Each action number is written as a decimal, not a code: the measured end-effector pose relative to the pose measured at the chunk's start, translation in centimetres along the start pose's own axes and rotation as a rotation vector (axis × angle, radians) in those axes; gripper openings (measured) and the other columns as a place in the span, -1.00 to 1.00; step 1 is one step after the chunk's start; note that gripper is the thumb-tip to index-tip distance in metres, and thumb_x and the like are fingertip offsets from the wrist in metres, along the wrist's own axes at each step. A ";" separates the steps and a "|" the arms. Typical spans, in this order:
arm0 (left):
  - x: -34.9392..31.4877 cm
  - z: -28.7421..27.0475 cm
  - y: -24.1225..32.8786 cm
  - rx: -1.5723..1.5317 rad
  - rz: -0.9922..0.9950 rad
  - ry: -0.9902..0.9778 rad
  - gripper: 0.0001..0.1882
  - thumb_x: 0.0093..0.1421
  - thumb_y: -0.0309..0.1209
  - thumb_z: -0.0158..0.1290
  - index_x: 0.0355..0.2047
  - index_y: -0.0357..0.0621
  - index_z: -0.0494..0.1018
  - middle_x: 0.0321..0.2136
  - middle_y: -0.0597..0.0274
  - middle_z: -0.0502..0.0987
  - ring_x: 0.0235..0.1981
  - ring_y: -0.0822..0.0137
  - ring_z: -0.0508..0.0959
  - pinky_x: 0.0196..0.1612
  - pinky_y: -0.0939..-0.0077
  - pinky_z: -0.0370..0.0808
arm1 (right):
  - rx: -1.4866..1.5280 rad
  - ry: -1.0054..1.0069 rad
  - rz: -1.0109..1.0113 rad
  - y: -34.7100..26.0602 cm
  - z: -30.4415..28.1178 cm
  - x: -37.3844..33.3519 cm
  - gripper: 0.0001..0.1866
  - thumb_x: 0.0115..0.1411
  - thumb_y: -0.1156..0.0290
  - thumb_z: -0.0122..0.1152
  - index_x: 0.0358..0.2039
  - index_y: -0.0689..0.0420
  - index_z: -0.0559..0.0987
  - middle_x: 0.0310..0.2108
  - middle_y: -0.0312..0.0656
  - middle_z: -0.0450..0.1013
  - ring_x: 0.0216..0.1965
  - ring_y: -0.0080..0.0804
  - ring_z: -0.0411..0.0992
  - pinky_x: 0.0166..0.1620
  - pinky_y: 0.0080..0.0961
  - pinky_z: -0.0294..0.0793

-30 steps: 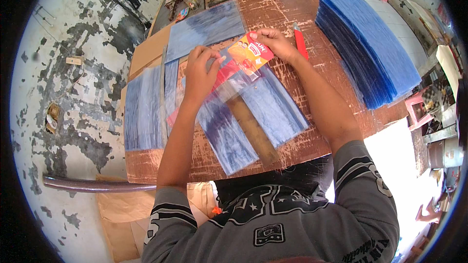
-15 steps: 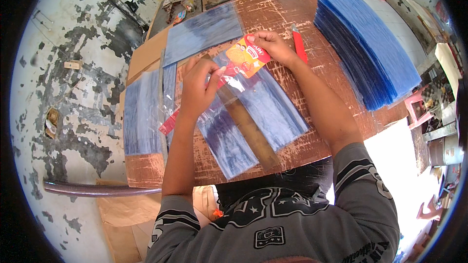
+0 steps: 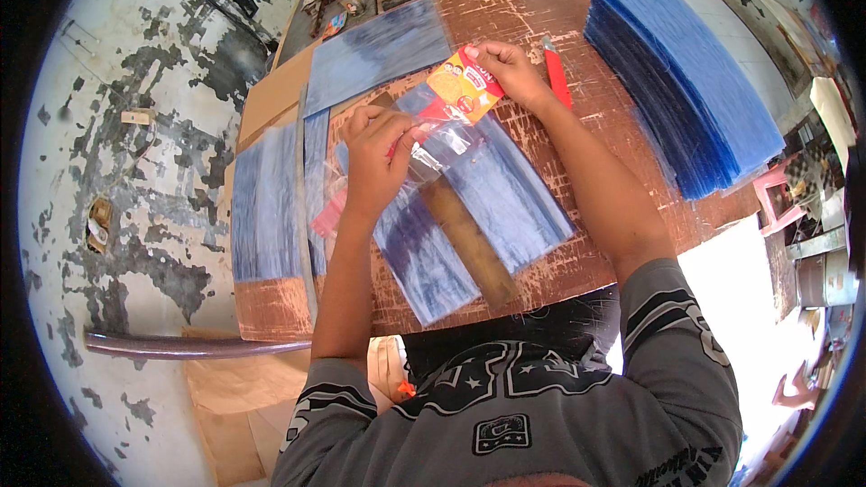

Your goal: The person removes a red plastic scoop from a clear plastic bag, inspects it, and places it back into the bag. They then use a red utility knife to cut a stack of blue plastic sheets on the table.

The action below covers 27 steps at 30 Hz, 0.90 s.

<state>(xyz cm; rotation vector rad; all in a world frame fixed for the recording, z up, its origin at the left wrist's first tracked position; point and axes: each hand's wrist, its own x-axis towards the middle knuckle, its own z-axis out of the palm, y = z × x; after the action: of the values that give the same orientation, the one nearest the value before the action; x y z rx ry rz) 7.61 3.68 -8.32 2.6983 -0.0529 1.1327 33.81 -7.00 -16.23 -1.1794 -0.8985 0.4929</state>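
Note:
Between my hands stretches a clear plastic wrapper with a red and yellow printed panel [image 3: 465, 86]. My right hand [image 3: 507, 74] pinches its upper right corner. The fingers of my left hand [image 3: 379, 140] are closed on its clear part. Beneath lie blue, streaky translucent sheets [image 3: 510, 198] with a brown flat strip [image 3: 469, 243] lying slantwise across them. Part of the strip is hidden by the wrapper and my left hand. A red-handled cutter [image 3: 557, 77] rests on the table just right of my right hand.
A tall stack of blue sheets [image 3: 695, 81] stands at the right of the scratched brown table [image 3: 622, 158]. More blue sheets [image 3: 379, 50] lie at the far left, and others [image 3: 266, 207] at the left edge. Clutter covers the far end.
My right hand has moved slightly up and away with the printed panel. My left hand has shifted a little right, and the wrapper's loose red end has swung with it.

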 end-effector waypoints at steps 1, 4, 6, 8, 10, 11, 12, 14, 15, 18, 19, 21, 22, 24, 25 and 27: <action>0.0 -0.1 0.3 0.004 -0.007 0.004 -0.86 0.22 -0.33 0.19 -0.37 -0.14 0.60 -0.37 0.28 0.61 -0.21 0.23 0.46 0.00 0.27 0.23 | -0.011 -0.014 -0.003 0.0 -0.1 0.1 -0.67 0.40 0.13 0.19 -0.26 0.16 0.65 -0.43 -0.45 0.55 -0.41 -0.79 0.44 -0.33 -0.70 0.45; 0.1 -0.4 1.0 -0.013 -0.089 0.034 -0.83 0.26 -0.31 0.17 -0.37 -0.14 0.59 -0.43 0.29 0.60 -0.25 0.24 0.46 -0.01 0.27 0.23 | -0.037 -0.034 0.015 0.2 0.0 0.0 -0.67 0.41 0.13 0.18 -0.22 0.17 0.65 -0.41 -0.44 0.56 -0.40 -0.79 0.45 -0.32 -0.70 0.47; 0.2 -0.5 1.1 -0.012 -0.095 0.046 -0.81 0.28 -0.30 0.15 -0.37 -0.15 0.59 -0.45 0.28 0.59 -0.28 0.24 0.46 -0.02 0.27 0.23 | -0.039 -0.043 0.019 0.1 0.4 -0.1 -0.67 0.40 0.13 0.19 -0.23 0.17 0.65 -0.42 -0.43 0.56 -0.41 -0.79 0.45 -0.33 -0.70 0.47; 0.3 -0.5 1.0 -0.010 -0.099 0.061 -0.79 0.29 -0.28 0.14 -0.38 -0.16 0.58 -0.47 0.27 0.58 -0.30 0.24 0.46 -0.03 0.27 0.23 | -0.029 -0.049 0.006 0.0 0.6 -0.1 -0.67 0.40 0.13 0.19 -0.24 0.17 0.65 -0.42 -0.43 0.55 -0.42 -0.78 0.45 -0.34 -0.70 0.47; 0.4 -0.3 0.7 -0.008 -0.102 0.076 -0.77 0.30 -0.27 0.14 -0.39 -0.17 0.57 -0.49 0.26 0.55 -0.33 0.24 0.45 -0.03 0.27 0.24 | -0.044 -0.027 -0.013 0.0 0.7 -0.2 -0.67 0.40 0.13 0.19 -0.26 0.17 0.64 -0.43 -0.43 0.55 -0.43 -0.78 0.45 -0.35 -0.69 0.47; 0.4 -0.3 0.7 -0.022 -0.115 0.080 -0.77 0.30 -0.27 0.14 -0.40 -0.18 0.57 -0.50 0.25 0.54 -0.33 0.24 0.44 -0.04 0.27 0.24 | -0.051 -0.017 -0.023 -0.2 0.9 -0.2 -0.67 0.40 0.13 0.19 -0.27 0.17 0.64 -0.44 -0.43 0.55 -0.44 -0.78 0.45 -0.36 -0.69 0.47; 0.4 -0.4 0.7 -0.036 -0.127 0.085 -0.76 0.30 -0.27 0.14 -0.40 -0.19 0.56 -0.51 0.25 0.53 -0.33 0.24 0.44 -0.05 0.28 0.25 | -0.051 -0.023 -0.013 -0.5 1.0 -0.3 -0.66 0.40 0.13 0.19 -0.28 0.17 0.64 -0.44 -0.43 0.54 -0.44 -0.78 0.45 -0.37 -0.69 0.46; 0.5 -0.3 0.7 -0.058 -0.143 0.089 -0.76 0.29 -0.29 0.15 -0.42 -0.20 0.55 -0.52 0.24 0.51 -0.34 0.23 0.43 -0.06 0.30 0.26 | -0.052 -0.032 0.009 -0.9 1.0 -0.6 -0.66 0.40 0.13 0.19 -0.29 0.17 0.64 -0.46 -0.43 0.54 -0.45 -0.78 0.44 -0.38 -0.69 0.46; 0.6 -0.3 0.7 -0.066 -0.145 0.090 -0.76 0.29 -0.30 0.15 -0.42 -0.21 0.55 -0.53 0.24 0.50 -0.34 0.23 0.43 -0.07 0.31 0.26 | -0.039 -0.036 0.009 -0.7 1.0 -0.5 -0.66 0.40 0.13 0.19 -0.29 0.17 0.64 -0.46 -0.43 0.53 -0.46 -0.78 0.44 -0.39 -0.69 0.45; 1.0 -0.6 0.8 -0.060 -0.139 0.065 -0.77 0.30 -0.32 0.14 -0.43 -0.22 0.54 -0.52 0.22 0.48 -0.36 0.22 0.42 -0.09 0.33 0.27 | -0.021 -0.040 0.003 -0.4 1.0 -0.3 -0.66 0.40 0.12 0.19 -0.30 0.17 0.64 -0.48 -0.43 0.53 -0.47 -0.78 0.42 -0.40 -0.69 0.44; 1.1 -0.7 0.8 -0.052 -0.134 0.052 -0.78 0.30 -0.33 0.14 -0.43 -0.22 0.54 -0.52 0.21 0.47 -0.36 0.21 0.41 -0.10 0.33 0.28 | -0.031 -0.036 -0.002 -0.4 1.0 -0.3 -0.66 0.40 0.12 0.19 -0.30 0.17 0.64 -0.48 -0.43 0.53 -0.48 -0.78 0.42 -0.41 -0.69 0.43; 1.1 -0.9 0.3 -0.121 -0.191 0.040 -0.77 0.30 -0.33 0.14 -0.42 -0.22 0.53 -0.50 0.19 0.46 -0.37 0.20 0.40 -0.09 0.32 0.28 | -0.045 -0.040 -0.004 -0.3 0.9 -0.2 -0.66 0.40 0.13 0.19 -0.30 0.18 0.63 -0.48 -0.42 0.53 -0.48 -0.79 0.42 -0.41 -0.70 0.43; 1.0 -1.0 0.0 -0.155 -0.219 0.034 -0.77 0.30 -0.32 0.14 -0.42 -0.23 0.53 -0.49 0.18 0.45 -0.37 0.20 0.40 -0.09 0.31 0.28 | -0.049 -0.048 -0.001 -0.3 0.9 -0.2 -0.65 0.41 0.13 0.19 -0.30 0.18 0.63 -0.48 -0.42 0.53 -0.48 -0.79 0.42 -0.41 -0.70 0.43; 0.7 -1.0 -1.2 -0.113 -0.211 0.026 -0.76 0.31 -0.31 0.14 -0.42 -0.23 0.53 -0.47 0.17 0.44 -0.36 0.19 0.39 -0.09 0.31 0.28 | -0.049 -0.048 0.007 -0.1 1.1 0.0 -0.65 0.40 0.12 0.19 -0.32 0.18 0.64 -0.50 -0.42 0.52 -0.49 -0.78 0.41 -0.41 -0.68 0.41; 0.6 -1.1 -1.6 -0.091 -0.207 0.022 -0.75 0.31 -0.30 0.14 -0.42 -0.24 0.53 -0.46 0.16 0.44 -0.36 0.19 0.39 -0.08 0.30 0.28 | -0.043 -0.040 0.010 0.0 1.1 0.0 -0.64 0.39 0.11 0.21 -0.35 0.17 0.64 -0.51 -0.42 0.52 -0.49 -0.77 0.40 -0.41 -0.67 0.40; 0.6 -1.3 -1.7 -0.102 -0.219 0.022 -0.74 0.31 -0.29 0.14 -0.42 -0.24 0.52 -0.46 0.16 0.45 -0.34 0.19 0.41 -0.08 0.29 0.28 | -0.026 -0.030 0.003 0.4 1.3 0.2 -0.63 0.38 0.10 0.22 -0.37 0.16 0.66 -0.52 -0.42 0.52 -0.49 -0.75 0.39 -0.41 -0.65 0.38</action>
<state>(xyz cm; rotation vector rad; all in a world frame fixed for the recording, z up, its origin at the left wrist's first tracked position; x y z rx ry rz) 7.30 5.62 -7.35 2.5283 0.1786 1.0631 32.90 -6.02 -16.39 -1.1994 -0.9316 0.5035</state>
